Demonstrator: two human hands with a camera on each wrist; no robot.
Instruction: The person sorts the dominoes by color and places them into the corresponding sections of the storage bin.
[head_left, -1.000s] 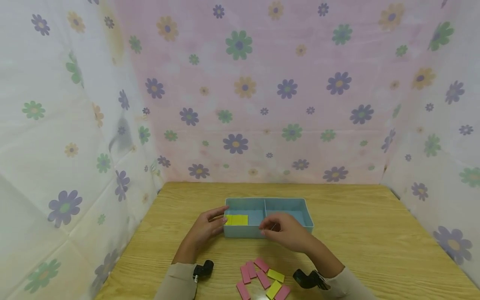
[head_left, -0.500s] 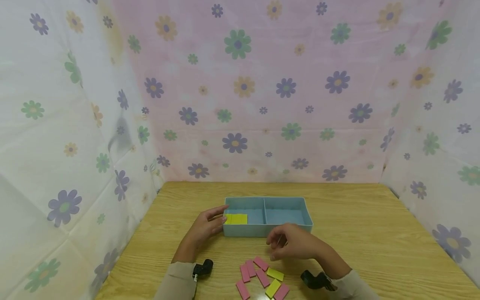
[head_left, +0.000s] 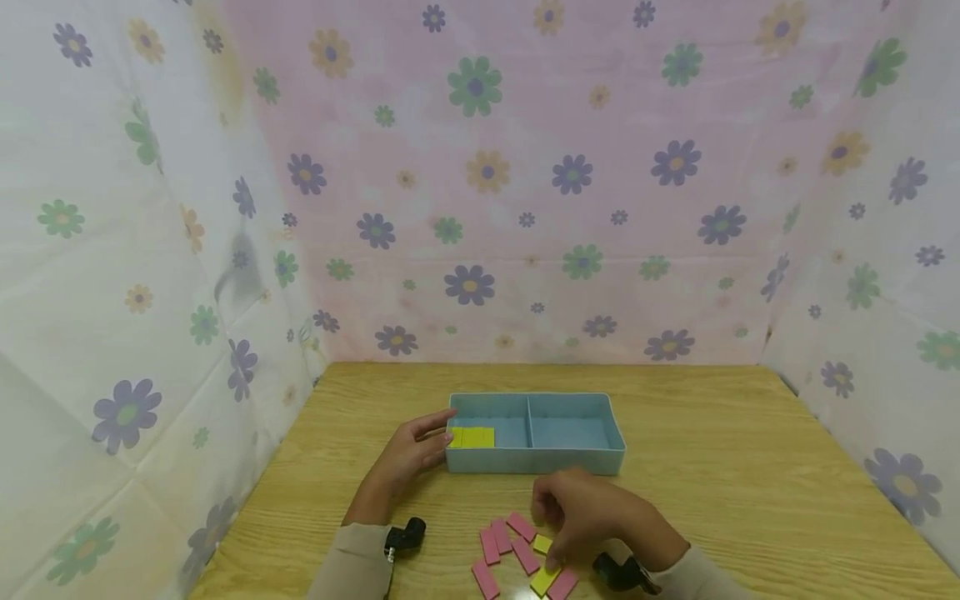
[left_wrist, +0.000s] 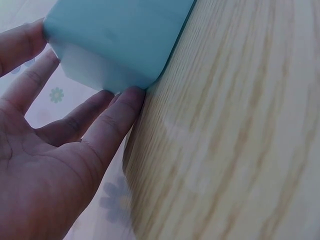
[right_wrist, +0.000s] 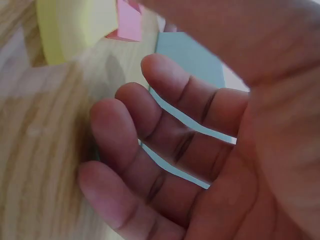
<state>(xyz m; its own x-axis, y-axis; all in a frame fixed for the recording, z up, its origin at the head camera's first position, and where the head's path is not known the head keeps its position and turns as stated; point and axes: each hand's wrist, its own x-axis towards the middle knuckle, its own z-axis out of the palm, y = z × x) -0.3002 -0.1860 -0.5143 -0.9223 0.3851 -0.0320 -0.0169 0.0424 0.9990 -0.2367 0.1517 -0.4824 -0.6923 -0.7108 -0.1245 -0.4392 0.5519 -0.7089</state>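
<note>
My left hand (head_left: 408,450) rests its fingertips against the left end of a light blue two-compartment box (head_left: 577,462). In the left wrist view, the fingers (left_wrist: 117,117) touch the box's end wall, low by the table. Yellow domino-like blocks (head_left: 476,437) lie side by side in the left compartment. My right hand (head_left: 592,512) hovers over a loose group of blocks, its thumb tip at a yellow block (head_left: 543,582). Loosely bent fingers (right_wrist: 112,132) show nothing between them in the right wrist view; the thumb's tip is out of that view. Another yellow block (head_left: 542,544) is partly hidden by the hand.
Several pink blocks (head_left: 485,579) lie scattered on the wooden table (head_left: 720,467) in front of the box. A divider (head_left: 529,422) splits the box. Flower-patterned cloth (head_left: 510,250) hangs behind and on both sides.
My right hand has moved from over the box's front wall back toward me and down to the loose blocks. The left hand stays at the box's left end.
</note>
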